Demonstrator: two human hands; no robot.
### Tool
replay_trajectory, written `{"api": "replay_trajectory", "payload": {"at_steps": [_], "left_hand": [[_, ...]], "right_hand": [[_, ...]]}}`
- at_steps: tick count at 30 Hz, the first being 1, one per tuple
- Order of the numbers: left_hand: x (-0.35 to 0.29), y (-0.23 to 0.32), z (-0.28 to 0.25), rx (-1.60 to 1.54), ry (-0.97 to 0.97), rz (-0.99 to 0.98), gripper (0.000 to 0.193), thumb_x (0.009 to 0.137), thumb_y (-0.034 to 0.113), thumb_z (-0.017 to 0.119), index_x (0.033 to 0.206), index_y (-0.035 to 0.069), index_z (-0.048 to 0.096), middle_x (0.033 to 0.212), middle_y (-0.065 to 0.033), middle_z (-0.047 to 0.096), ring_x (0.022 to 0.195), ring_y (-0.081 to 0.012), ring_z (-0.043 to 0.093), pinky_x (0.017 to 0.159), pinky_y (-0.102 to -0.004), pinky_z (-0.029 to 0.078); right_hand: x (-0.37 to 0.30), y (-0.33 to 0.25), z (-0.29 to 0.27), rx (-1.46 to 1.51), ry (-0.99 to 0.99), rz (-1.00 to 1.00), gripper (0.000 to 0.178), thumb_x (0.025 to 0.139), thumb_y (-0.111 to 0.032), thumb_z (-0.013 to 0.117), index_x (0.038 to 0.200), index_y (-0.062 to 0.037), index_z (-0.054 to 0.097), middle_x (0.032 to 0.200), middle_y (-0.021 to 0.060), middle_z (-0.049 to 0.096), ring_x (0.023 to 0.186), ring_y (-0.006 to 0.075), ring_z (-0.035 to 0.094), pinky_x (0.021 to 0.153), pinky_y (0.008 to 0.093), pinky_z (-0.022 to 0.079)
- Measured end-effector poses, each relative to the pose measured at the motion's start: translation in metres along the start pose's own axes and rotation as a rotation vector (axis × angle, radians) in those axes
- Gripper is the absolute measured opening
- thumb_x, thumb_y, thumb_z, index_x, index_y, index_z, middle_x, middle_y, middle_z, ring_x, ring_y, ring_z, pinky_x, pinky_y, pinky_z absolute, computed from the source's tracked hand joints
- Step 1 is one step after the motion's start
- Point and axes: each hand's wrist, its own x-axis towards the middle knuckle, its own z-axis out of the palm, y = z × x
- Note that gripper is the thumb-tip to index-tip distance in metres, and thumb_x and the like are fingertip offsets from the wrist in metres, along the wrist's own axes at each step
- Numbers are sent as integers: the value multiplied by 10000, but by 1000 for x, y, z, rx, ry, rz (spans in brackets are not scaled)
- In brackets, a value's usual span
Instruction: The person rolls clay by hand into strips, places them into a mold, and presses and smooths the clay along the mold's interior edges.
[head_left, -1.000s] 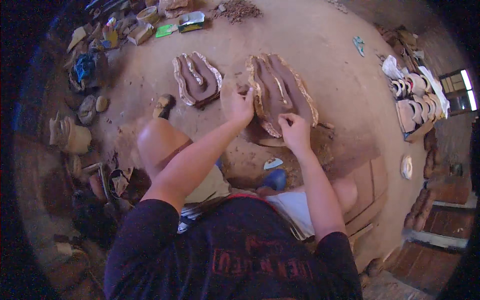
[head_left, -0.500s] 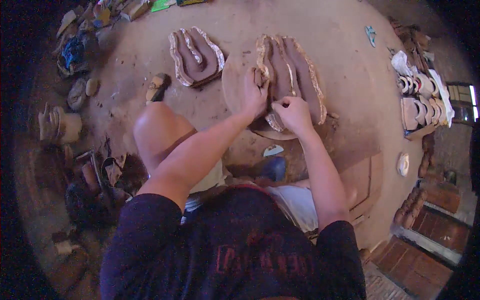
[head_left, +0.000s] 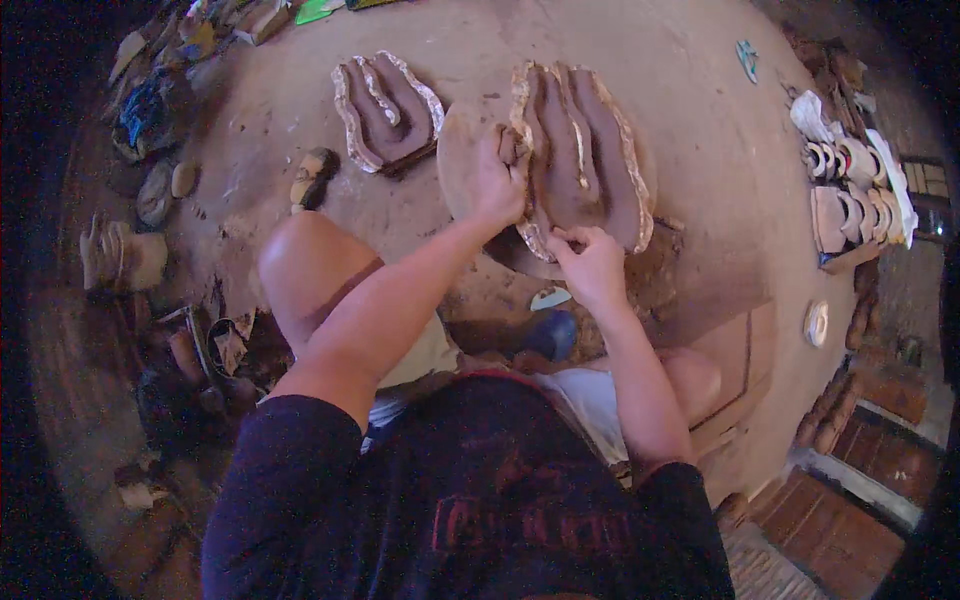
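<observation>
A brown clay piece (head_left: 612,130) with a wavy, pale crusty rim and a middle ridge lies on a round board (head_left: 462,150). At its left side my left hand (head_left: 500,185) is closed round what looks like a brown lump of clay (head_left: 508,145), next to the rim. My right hand (head_left: 592,265) has its thumb and fingers pinched together against the inside of the near left rim; whatever is between the fingertips is too small to make out. A second, smaller clay piece (head_left: 400,145) of similar shape lies to the left on the floor.
A sandal-like object (head_left: 315,178) lies left of my knee, and a white half-disc (head_left: 549,298) is just below the board. Curved clay parts (head_left: 850,215) are stacked at the right. A pale ring-shaped object (head_left: 816,323) and a teal item (head_left: 746,60) lie on the floor.
My right hand has slid nearer to me along the inner left rim. My left hand stays at the left side. The view has shifted slightly.
</observation>
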Motion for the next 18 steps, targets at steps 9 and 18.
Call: {"api": "replay_trajectory", "payload": {"at_steps": [9,18], "left_hand": [[15,-15,-17,-213,-35,-90,401,977,185,688,1278,-51,565,1201,-222,666,1111,-342,648,988,-432,499],[-32,87,-51,-462,-730,-506,520,1024,472,634,1005,-45,691,813,-81,667,815,-191,662,750,-373,535]], "right_hand": [[-14,-45,-39,-161,-91,-58,221,901,-184,779,1002,12,777,931,162,753,803,237,727,743,356,557],[-10,-48,-52,-101,158,-370,265,918,-77,772,1165,5,723,1023,104,695,884,157,691,763,312,557]]}}
